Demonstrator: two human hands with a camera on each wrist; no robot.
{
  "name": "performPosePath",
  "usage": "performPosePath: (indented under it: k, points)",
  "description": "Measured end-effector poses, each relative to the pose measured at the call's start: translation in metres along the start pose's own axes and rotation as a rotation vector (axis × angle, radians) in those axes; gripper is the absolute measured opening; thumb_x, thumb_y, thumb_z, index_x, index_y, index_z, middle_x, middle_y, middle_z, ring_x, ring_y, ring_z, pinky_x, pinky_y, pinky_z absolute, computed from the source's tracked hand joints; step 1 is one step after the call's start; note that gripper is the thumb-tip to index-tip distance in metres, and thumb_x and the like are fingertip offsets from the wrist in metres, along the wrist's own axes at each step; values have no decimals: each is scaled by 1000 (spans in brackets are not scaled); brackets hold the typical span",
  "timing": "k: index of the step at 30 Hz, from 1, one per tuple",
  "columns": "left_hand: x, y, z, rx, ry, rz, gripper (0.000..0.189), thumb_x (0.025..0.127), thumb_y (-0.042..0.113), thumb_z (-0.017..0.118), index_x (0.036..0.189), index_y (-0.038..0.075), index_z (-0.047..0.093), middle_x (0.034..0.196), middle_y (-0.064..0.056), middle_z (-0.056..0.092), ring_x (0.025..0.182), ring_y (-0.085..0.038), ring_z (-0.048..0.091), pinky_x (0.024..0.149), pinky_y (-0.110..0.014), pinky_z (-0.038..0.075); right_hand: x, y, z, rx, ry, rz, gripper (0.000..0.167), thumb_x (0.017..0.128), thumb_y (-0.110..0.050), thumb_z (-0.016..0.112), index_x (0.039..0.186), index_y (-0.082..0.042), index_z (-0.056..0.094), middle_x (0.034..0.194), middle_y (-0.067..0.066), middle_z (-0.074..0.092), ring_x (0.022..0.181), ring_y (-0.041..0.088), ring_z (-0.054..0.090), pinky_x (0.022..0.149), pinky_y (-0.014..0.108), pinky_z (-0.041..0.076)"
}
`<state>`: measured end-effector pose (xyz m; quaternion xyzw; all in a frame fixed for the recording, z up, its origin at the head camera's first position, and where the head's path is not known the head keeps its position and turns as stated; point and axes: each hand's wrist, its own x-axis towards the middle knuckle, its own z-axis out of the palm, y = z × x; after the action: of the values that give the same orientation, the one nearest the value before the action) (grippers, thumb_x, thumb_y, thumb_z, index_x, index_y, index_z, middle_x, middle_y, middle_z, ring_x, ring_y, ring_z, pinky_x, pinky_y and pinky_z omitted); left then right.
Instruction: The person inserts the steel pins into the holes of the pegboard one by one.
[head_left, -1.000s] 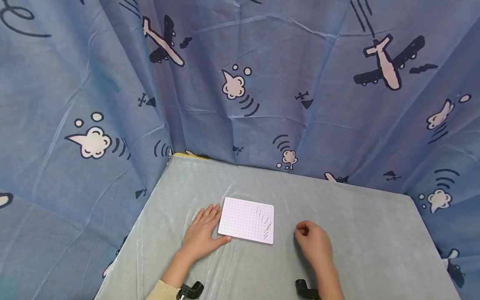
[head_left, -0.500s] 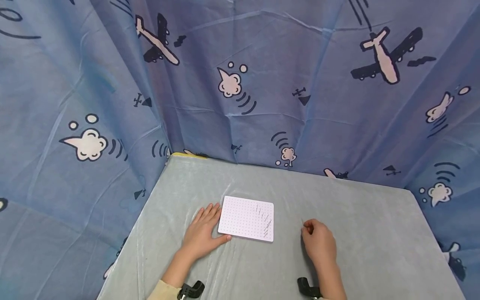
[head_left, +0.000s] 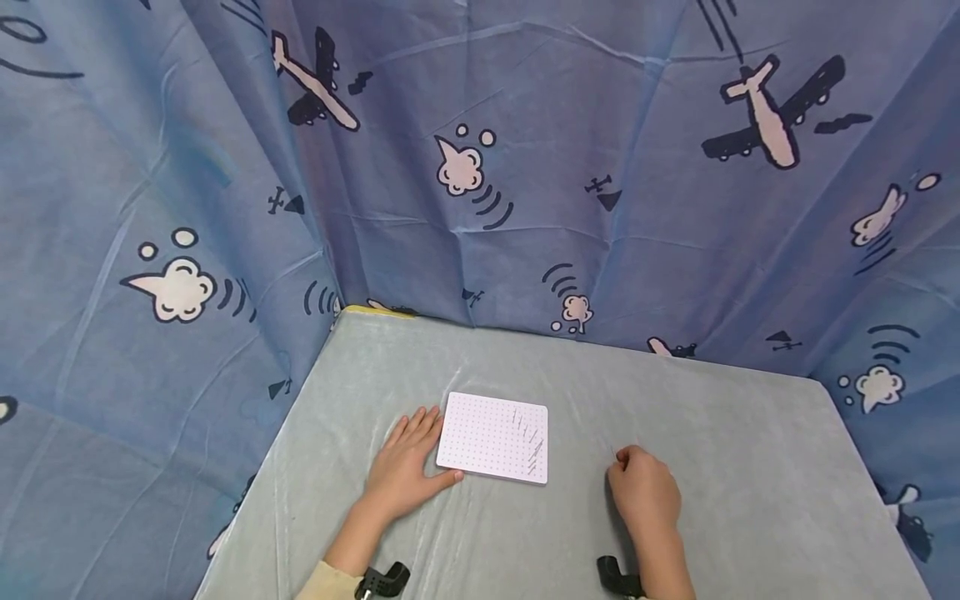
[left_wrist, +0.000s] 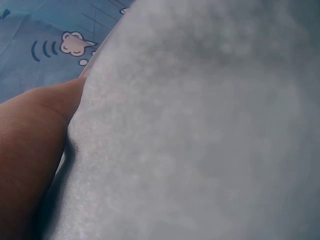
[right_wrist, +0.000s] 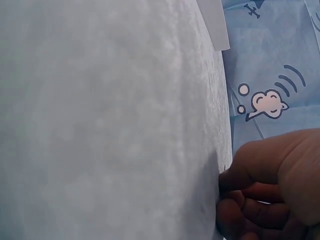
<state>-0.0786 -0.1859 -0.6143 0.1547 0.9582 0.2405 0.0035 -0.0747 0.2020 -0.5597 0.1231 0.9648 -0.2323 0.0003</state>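
A white block (head_left: 480, 446) with a grid of small holes lies on the grey cloth. Several thin metal pins (head_left: 535, 457) stick up from its right part, most of them leaning. My left hand (head_left: 402, 471) lies spread along the block's left side; its fingertips and thumb touch the edge. To the right of the block, my right hand (head_left: 645, 492) is low over the cloth with curled fingers. A thin pin (head_left: 612, 450) shows faintly at its fingertips, pinched between thumb and forefinger. In the right wrist view the fingers (right_wrist: 255, 165) are curled at the cloth, and the pin is barely visible.
The grey cloth-covered table (head_left: 712, 433) extends around the block and both hands. A blue curtain (head_left: 525, 167) printed with planes and clouds hangs behind it and along its sides. A yellow strip (head_left: 375, 310) shows at the back left corner.
My right hand has moved a little to the right, away from the block, and its fingers have drawn closer together. My left hand and the block stay in place.
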Motion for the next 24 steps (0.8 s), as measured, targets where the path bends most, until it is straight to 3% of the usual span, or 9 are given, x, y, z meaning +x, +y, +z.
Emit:
performPosePath:
  k: [9, 15, 24]
  points:
    - [0, 0, 0, 2, 11, 9, 105, 93, 75, 69, 171, 13, 38, 179, -2, 29, 167, -22, 17, 137, -39, 4, -3, 6, -5, 31, -15, 24, 29, 90, -10, 63, 111, 6, 75, 93, 13, 76, 76, 31, 70, 66, 53, 58]
    - [-1, 0, 0, 8, -3, 1, 105, 93, 76, 69, 171, 13, 37, 179, -1, 28, 168, -20, 15, 137, -39, 4, -6, 8, -5, 122, -28, 50, 22, 95, -16, 63, 101, 3, 74, 82, 8, 69, 68, 24, 61, 58, 38, 49]
    - [-1, -1, 1, 14, 2, 8, 105, 93, 77, 67, 171, 14, 37, 179, -1, 28, 167, -20, 15, 137, -38, 4, -10, -2, 1, 271, 11, 61, 17, 94, -16, 60, 86, -5, 70, 72, 5, 62, 62, 21, 54, 56, 31, 43]
